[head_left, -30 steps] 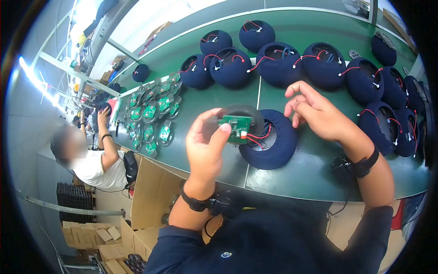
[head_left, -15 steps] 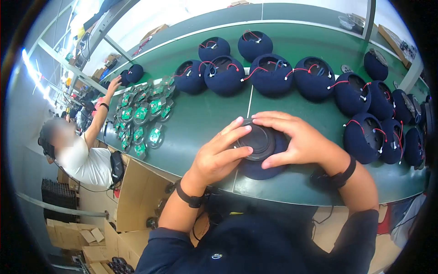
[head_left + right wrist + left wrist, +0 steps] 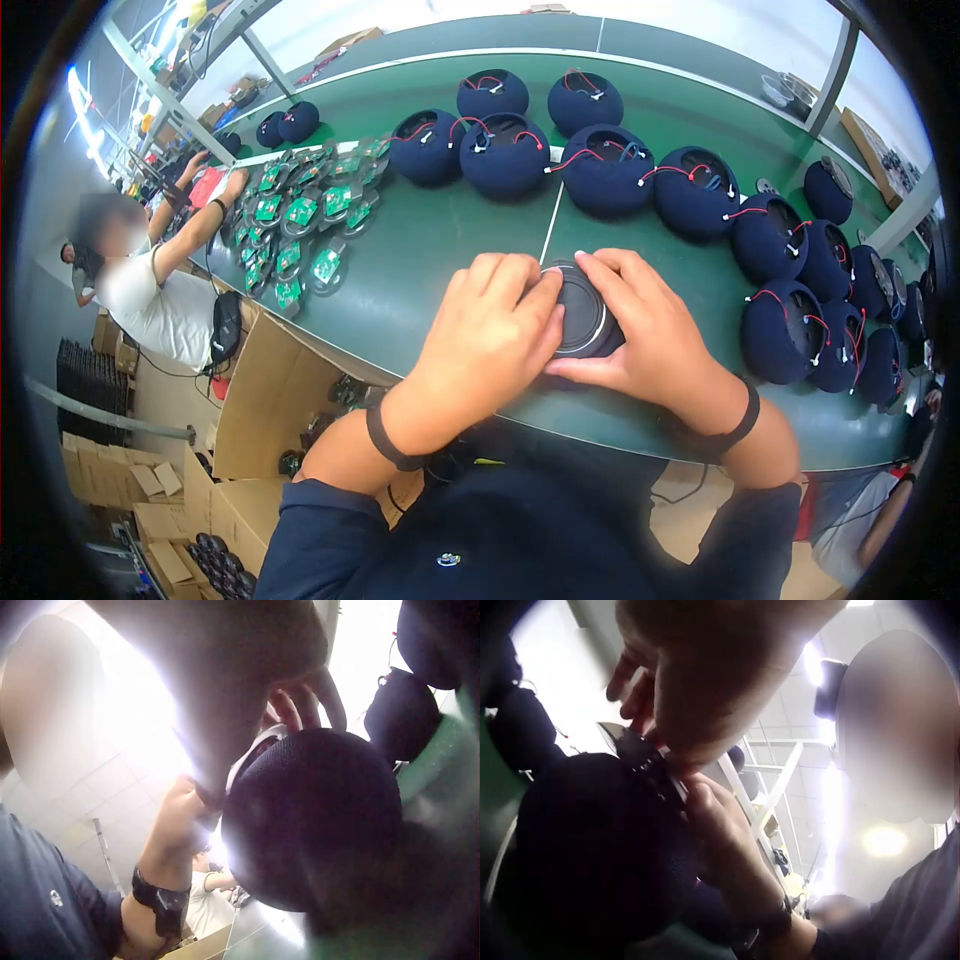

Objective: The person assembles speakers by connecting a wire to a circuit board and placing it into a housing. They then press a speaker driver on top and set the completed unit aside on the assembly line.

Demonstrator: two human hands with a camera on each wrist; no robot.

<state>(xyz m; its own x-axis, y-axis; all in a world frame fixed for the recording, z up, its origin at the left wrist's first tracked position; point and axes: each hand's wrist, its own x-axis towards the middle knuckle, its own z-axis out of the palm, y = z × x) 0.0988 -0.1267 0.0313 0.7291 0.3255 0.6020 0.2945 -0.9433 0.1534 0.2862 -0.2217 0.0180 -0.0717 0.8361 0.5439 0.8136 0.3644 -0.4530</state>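
A round black cover [image 3: 580, 318] with concentric rings lies over the opening of a dark blue fabric-covered ball shell [image 3: 322, 817]. The left hand [image 3: 490, 325] holds the cover's left edge with bent fingers and hides that side. Around the opposite edge, the right hand [image 3: 640, 330] grips with thumb and fingers spread apart. Both thumbs come close together on the near side. In the right wrist view, part of the cover's rim [image 3: 251, 754] stands tilted up from the shell, with a gap beneath it. The circuit board seen earlier is out of sight.
Several blue shells [image 3: 605, 170] with red wires stand along the back and right of the green table [image 3: 420, 240]. Covers with green circuit boards [image 3: 300, 212] are heaped at the left. An open cardboard box [image 3: 265, 400] stands below the front edge; another person [image 3: 160, 280] works further left.
The left hand has turned the cover board-side down and set it over the shell. The right hand has come down from the right onto the cover, and both now hold its rim.
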